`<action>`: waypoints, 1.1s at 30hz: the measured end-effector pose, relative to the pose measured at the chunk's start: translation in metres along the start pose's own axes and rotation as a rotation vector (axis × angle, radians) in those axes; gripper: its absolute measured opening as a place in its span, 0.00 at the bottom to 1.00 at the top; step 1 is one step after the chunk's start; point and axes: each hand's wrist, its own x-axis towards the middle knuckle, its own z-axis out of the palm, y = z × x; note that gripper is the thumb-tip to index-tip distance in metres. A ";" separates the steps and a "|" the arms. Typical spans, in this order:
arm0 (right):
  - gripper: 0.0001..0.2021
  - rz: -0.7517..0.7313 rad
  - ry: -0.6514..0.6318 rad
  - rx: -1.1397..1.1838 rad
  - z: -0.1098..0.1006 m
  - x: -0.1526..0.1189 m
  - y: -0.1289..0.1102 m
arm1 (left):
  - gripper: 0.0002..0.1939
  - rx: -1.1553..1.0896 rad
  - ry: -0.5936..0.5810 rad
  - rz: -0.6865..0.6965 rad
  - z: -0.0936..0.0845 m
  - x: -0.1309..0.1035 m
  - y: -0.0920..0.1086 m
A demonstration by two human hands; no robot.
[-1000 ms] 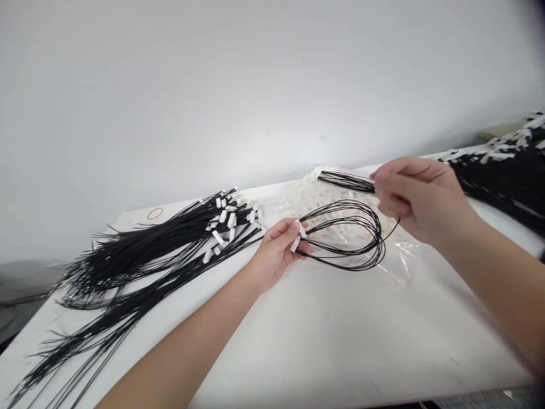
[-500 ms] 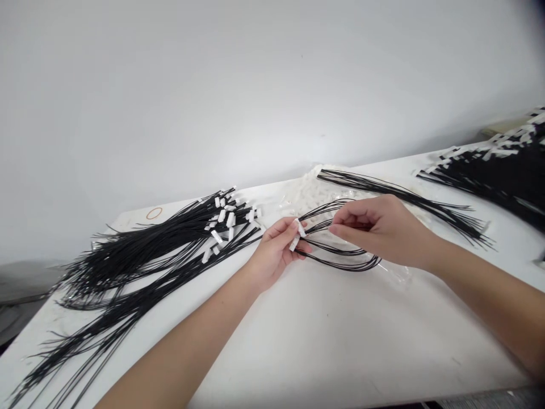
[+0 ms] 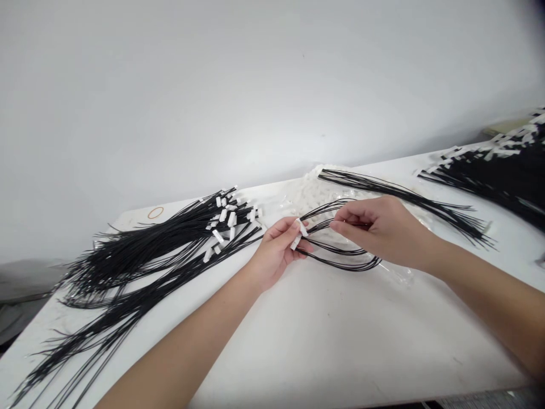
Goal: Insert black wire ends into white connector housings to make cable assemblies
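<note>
My left hand (image 3: 279, 250) is closed on two white plastic connectors (image 3: 301, 228), pinched between thumb and fingers. Black wires (image 3: 340, 266) run out of these connectors to the right and curve round in loops. At the loops' upper right, my right hand (image 3: 366, 224) has thumb and forefinger pressed together around black wires; the wire ends inside the fist are hidden. Behind both hands, a clear plastic bag (image 3: 306, 190) with many small white connectors lies on the white table (image 3: 298, 341).
A large heap of black wires (image 3: 153, 244) with white connectors spreads across the left side. Behind my right hand lies a wire bundle (image 3: 400, 196). A bigger stack of wired connectors (image 3: 502, 176) stands far right. An orange rubber band (image 3: 155, 212) lies near the wall (image 3: 238, 85).
Almost nothing differs. The view has shifted very slightly, and both hands keep the same hold on the connectors and wires.
</note>
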 end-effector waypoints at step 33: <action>0.09 -0.495 0.203 -0.469 0.027 -0.008 0.013 | 0.12 0.042 -0.057 -0.017 -0.001 -0.003 0.001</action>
